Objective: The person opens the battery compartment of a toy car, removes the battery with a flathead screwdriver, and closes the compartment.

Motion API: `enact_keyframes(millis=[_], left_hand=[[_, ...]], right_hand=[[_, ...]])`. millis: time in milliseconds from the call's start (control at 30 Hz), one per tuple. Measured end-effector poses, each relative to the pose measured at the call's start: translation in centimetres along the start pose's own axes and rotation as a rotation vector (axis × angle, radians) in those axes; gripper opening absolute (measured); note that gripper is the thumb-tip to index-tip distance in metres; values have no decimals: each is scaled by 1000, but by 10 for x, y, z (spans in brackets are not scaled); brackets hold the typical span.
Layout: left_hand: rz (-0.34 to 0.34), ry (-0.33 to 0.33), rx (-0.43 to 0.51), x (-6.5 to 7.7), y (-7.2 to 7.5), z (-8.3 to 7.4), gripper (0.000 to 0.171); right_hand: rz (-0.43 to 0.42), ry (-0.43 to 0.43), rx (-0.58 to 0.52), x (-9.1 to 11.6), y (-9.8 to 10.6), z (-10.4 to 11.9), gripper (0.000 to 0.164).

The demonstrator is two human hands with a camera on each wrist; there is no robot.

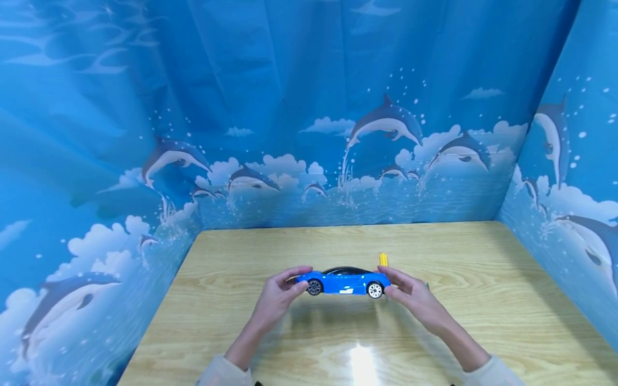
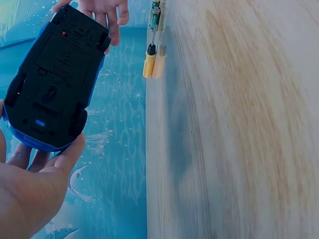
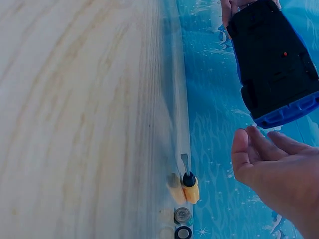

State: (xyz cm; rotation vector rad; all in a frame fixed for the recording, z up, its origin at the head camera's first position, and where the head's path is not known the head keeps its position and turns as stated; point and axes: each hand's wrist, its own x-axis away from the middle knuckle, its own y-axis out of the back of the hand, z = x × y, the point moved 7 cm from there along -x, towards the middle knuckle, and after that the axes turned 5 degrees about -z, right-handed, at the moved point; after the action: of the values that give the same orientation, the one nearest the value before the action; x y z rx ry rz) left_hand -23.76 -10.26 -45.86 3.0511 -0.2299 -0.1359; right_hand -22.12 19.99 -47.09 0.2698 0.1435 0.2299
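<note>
A blue toy car (image 1: pixel 345 282) with a black roof is held raised above the table, its side facing the head camera. My left hand (image 1: pixel 280 295) grips its left end, thumb on the near side and fingers behind. At the other end is my right hand (image 1: pixel 417 300); in the right wrist view its fingertips (image 3: pixel 253 130) are right by the bumper, with thumb and fingers apart. Both wrist views look up at the black underside (image 2: pixel 60 64), where a small red spot and a blue piece show.
Behind the car a screwdriver (image 3: pixel 190 188) with a yellow handle and flat blade lies on the wooden table (image 1: pixel 232 321). Green batteries (image 2: pixel 155 19) are beside it, mostly hidden by my right hand in the head view. Blue dolphin-print sheets (image 1: pixel 289 107) enclose the table's back and sides.
</note>
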Motion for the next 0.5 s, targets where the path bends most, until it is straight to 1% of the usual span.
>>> enact_keyframes(millis=[167, 367, 500], left_hand=[[2, -25, 24, -1, 0, -2, 38], [50, -73, 67, -1, -1, -5, 43], [70, -85, 66, -1, -2, -6, 45]], right_hand=[[56, -22, -6, 1, -1, -2, 54], [106, -21, -34, 2, -2, -1, 55], [134, -26, -49, 2, -3, 1, 57]])
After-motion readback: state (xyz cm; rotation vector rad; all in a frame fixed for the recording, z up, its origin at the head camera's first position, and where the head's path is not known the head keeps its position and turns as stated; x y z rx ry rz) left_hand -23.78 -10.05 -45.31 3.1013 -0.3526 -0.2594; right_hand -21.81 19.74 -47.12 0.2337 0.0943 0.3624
